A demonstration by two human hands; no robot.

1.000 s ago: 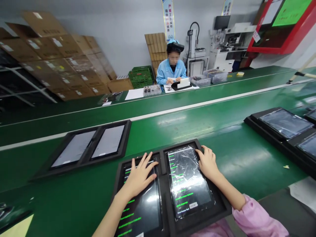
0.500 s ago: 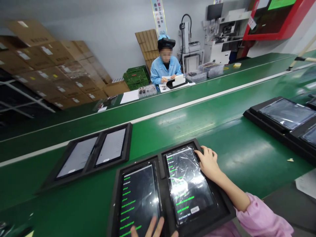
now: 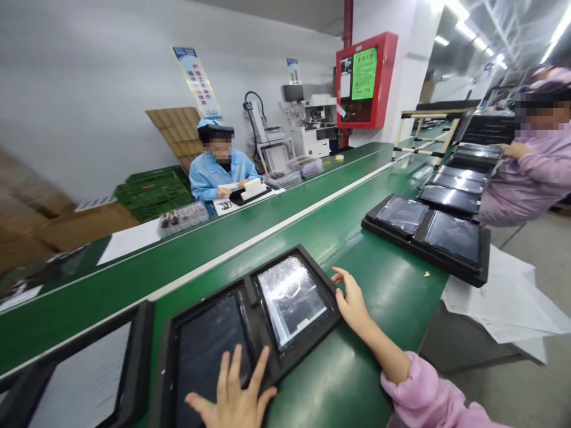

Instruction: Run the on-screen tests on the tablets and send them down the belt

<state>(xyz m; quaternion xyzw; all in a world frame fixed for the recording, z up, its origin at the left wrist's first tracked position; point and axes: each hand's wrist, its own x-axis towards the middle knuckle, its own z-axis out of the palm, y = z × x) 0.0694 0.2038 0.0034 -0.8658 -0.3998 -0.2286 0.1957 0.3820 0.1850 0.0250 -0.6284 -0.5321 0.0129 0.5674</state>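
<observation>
A black foam tray (image 3: 250,285) lies on the green conveyor belt (image 3: 383,285) in front of me and holds two tablets. My left hand (image 3: 232,395) rests flat with fingers spread on the near edge of the left tablet (image 3: 209,345), whose screen looks dark. My right hand (image 3: 350,300) has its fingers open and touches the right edge of the tray, beside the right tablet (image 3: 292,300), which is covered in shiny plastic film.
A second tray (image 3: 428,238) with two tablets sits further right, more trays beyond it. Another tray (image 3: 84,374) lies at the left. A person in blue sits across the belt; a person in pink sits at right. White paper sheets (image 3: 499,303) lie off the belt's edge.
The view has swung to the right. My left hand left the left tablet's screen and now lies at its near edge. My right hand stayed at the tray's right edge.
</observation>
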